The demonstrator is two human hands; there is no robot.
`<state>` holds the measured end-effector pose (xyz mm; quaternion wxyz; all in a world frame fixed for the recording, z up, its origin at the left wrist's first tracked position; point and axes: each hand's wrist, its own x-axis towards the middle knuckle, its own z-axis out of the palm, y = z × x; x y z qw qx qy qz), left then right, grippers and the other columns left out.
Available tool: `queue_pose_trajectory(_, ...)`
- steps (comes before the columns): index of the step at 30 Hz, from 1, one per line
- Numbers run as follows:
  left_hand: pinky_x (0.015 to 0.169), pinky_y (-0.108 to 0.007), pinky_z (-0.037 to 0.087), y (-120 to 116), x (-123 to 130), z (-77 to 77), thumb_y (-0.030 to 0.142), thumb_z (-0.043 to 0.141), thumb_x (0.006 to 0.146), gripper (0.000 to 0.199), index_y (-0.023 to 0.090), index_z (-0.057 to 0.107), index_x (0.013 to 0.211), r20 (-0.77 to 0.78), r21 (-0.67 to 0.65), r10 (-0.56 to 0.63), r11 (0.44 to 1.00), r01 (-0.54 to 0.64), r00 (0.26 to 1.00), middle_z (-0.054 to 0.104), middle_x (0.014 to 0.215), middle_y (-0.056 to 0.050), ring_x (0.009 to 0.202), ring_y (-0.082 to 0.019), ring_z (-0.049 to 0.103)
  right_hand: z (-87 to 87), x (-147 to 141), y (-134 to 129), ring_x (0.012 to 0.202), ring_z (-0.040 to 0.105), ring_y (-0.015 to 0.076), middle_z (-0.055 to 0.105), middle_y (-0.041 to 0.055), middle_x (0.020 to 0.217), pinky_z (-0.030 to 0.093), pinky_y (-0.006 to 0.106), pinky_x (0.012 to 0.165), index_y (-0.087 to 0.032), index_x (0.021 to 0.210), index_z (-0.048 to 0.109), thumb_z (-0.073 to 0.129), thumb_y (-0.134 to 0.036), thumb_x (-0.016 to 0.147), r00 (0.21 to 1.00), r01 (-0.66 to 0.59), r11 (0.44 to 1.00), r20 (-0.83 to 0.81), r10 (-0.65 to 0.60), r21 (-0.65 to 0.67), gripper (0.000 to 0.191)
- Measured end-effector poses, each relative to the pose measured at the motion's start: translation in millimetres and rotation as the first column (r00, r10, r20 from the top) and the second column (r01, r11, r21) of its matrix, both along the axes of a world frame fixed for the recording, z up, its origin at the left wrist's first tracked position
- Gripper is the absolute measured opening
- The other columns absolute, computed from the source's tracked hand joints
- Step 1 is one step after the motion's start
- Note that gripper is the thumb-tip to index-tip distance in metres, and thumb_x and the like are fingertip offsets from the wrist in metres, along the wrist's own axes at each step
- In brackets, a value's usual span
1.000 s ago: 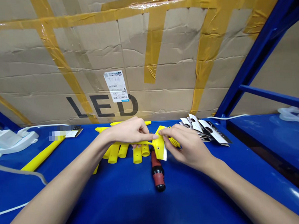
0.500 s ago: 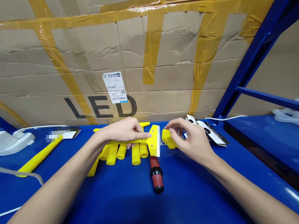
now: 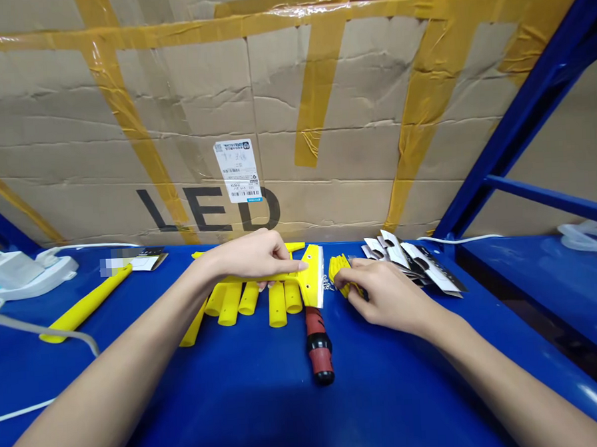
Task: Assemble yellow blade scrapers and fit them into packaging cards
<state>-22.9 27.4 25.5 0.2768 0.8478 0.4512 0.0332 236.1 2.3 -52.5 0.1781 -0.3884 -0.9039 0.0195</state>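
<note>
Since the earlier view, your right hand (image 3: 387, 299) has dropped onto the bunch of small yellow pieces (image 3: 342, 274), fingers curled over them, though I cannot tell how firmly it has them; your left hand (image 3: 250, 258) is closed round the handle of the yellow squeegee (image 3: 311, 283), held just over the yellow tubes (image 3: 277, 304) on the blue shelf (image 3: 188, 403); it looks light and stiff, so grip the handle, clear of the thin blade.

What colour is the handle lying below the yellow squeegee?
The handle is dark red with black bands; head view.
</note>
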Motion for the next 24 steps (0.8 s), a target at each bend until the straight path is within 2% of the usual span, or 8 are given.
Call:
queue_pose_trajectory(5, 0.045, -0.025, 0.03, 0, 0, 0.2, 0.056, 0.056, 0.088, 0.052, 0.019, 0.051, 0.052, -0.026, 0.006, 0.01, 1.0, -0.01, 1.0, 0.054, 0.047, 0.0, 0.044, -0.01, 0.042, -2.8, -1, 1, 0.075, 0.058, 0.02, 0.067, 0.0056, 0.083, 0.038, 0.031, 0.068, -0.019, 0.095, 0.07, 0.053, -0.005, 0.083, 1.0, -0.022, 1.0, -0.002, 0.022, 0.009, 0.025)
queue_pose_trajectory(10, 0.044, -0.025, 0.029, -1, 1, 0.9, 0.057, 0.055, 0.089, 0.054, 0.018, 0.051, 0.052, -0.045, 0.013, 0.013, 1.0, -0.013, 0.999, 0.054, 0.048, 0.0, 0.044, -0.01, 0.041, -4.2, -1, 2, 0.076, 0.059, 0.0204, 0.067, 0.0066, 0.084, 0.039, 0.031, 0.068, -0.019, 0.095, 0.071, 0.054, -0.006, 0.086, 0.999, -0.034, 0.999, 0.024, 0.033, 0.007, 0.023)
queue_pose_trajectory(16, 0.044, -0.024, 0.029, 1, -1, 0.8, 0.056, 0.056, 0.089, 0.053, 0.018, 0.05, 0.051, -0.044, 0.029, 0.009, 1.0, -0.008, 0.999, 0.054, 0.046, 0.0, 0.043, -0.009, 0.039, -5.4, -1, 3, 0.073, 0.056, 0.0192, 0.066, 0.0053, 0.082, 0.039, 0.03, 0.068, -0.019, 0.095, 0.069, 0.057, -0.007, 0.087, 0.999, -0.033, 0.999, -0.024, 0.034, 0.028, 0.019)
queue_pose_trajectory(24, 0.042, -0.023, 0.028, 1, -5, 2.8, 0.055, 0.058, 0.088, 0.051, 0.018, 0.053, 0.053, -0.057, 0.039, 0.055, 0.998, -0.053, 0.997, 0.057, 0.048, 0.0, 0.043, -0.01, 0.044, -13.7, -8, 1, 0.083, 0.06, 0.0216, 0.069, 0.0062, 0.09, 0.039, 0.031, 0.072, -0.019, 0.097, 0.066, 0.058, -0.005, 0.086, 0.998, -0.06, 0.998, -0.033, 0.06, -0.027, 0.02)
